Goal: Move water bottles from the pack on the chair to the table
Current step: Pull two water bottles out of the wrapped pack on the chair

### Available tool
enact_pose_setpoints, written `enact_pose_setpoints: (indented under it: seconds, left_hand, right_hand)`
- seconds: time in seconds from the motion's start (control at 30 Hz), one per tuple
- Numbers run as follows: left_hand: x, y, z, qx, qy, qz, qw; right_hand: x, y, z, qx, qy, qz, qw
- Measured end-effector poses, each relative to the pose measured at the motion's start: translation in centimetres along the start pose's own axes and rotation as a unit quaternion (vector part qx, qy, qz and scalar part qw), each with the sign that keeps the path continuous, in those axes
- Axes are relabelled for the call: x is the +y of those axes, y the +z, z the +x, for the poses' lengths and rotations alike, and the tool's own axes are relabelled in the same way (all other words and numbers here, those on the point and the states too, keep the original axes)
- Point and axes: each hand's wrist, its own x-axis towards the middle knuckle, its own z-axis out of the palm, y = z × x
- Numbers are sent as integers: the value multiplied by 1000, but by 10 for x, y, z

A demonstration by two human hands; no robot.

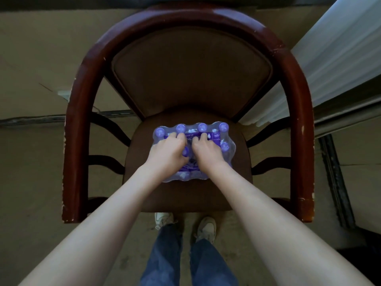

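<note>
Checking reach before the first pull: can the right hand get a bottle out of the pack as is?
Probably not yet. The right hand rests on the pack, but clear wrap looks to cover the bottle caps.
</note>
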Motion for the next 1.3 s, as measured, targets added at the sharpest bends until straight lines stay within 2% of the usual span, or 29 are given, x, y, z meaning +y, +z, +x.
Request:
enact_pose_setpoints:
  seconds: [0.17,0.33,0.53,0.7,0.97,1.13,1.3]
  left_hand:
    - [-1,3,-1,22,31,-6,999]
    - [2,4,-6,58,53,52,996]
    - [10,5,-16,54,19,-31,998]
    - [13,-4,-21,45,8,-64,997]
    - [28,-47,-36,68,11,-67,995]
    - [36,-83,-56,150,40,-83,984]
    - [48,-116,-86,192,33,-90,977]
  right_hand:
    - [1,4,4,8,-14,-30,999]
    - [6,13,3,33,-44,-143,988]
    - [16,21,2,98,-69,-121,985]
    - [17,9,-9,153,-54,-105,981]
    - [8,-35,-45,268,-67,-89,957]
    - [2,-79,-78,335,-59,-125,932]
    - [-8,-131,-111,376,-103,-122,913]
